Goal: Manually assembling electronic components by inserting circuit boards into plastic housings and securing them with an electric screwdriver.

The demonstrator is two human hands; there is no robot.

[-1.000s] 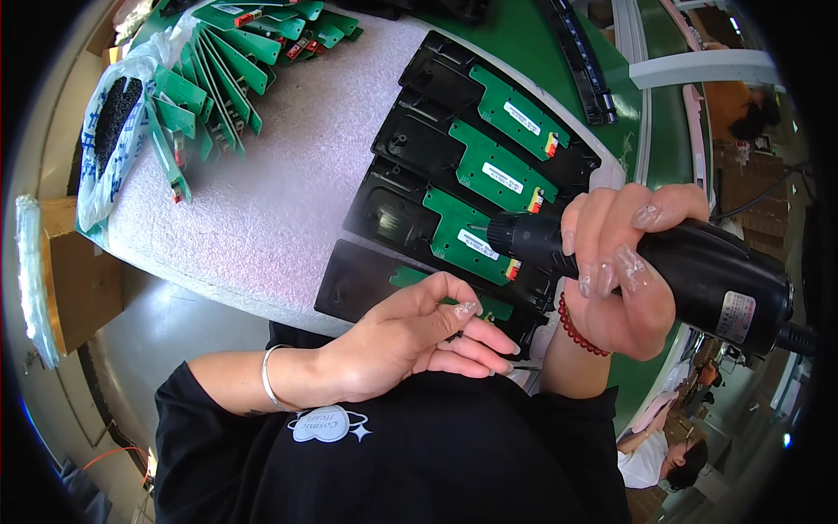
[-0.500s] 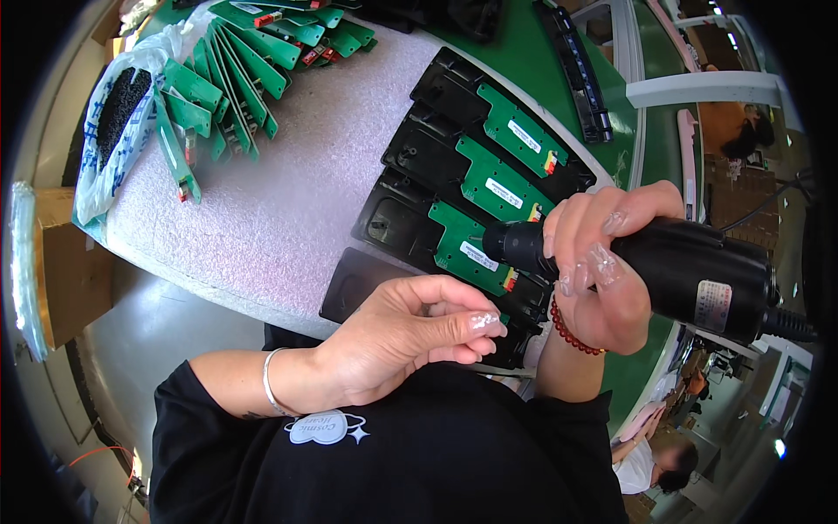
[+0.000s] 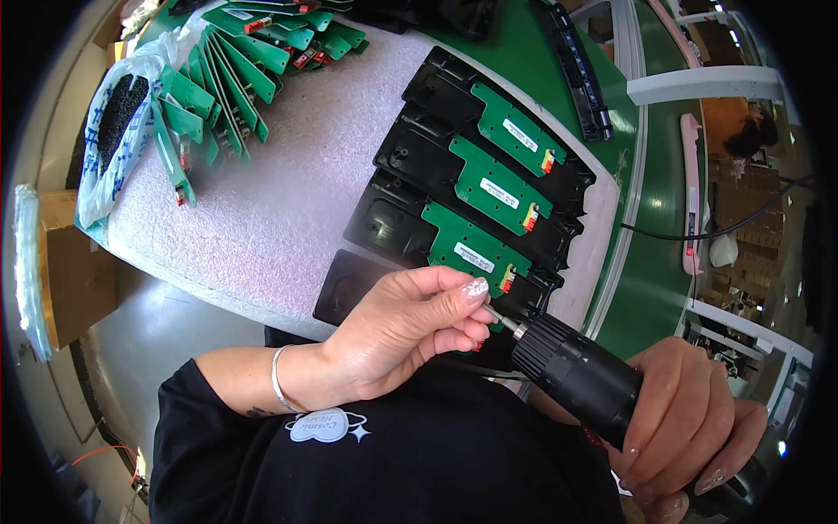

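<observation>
My right hand (image 3: 690,419) is wrapped round a black electric screwdriver (image 3: 576,371), which points up and to the left. Its bit meets the pinched fingertips of my left hand (image 3: 401,327); whatever those fingers hold is too small and covered to make out. Just beyond them, three black plastic housings (image 3: 374,218) lie in a row, each carrying a green circuit board (image 3: 445,234) with a white label and a red-and-yellow connector. A further black housing (image 3: 345,279) is nearest me, partly hidden behind my left hand.
White foam padding (image 3: 279,201) lies under the housings. At the far left are a plastic bag (image 3: 105,188) of small black pieces and a fanned pile of green circuit boards (image 3: 236,83). A long black strip (image 3: 572,74) rests on the green surface (image 3: 642,279); a black cable (image 3: 663,236) crosses at right.
The screwdriver has come back from over the nearest board, down and toward me, and its bit now reaches my left fingertips. My left hand has shifted slightly and stays pinched.
</observation>
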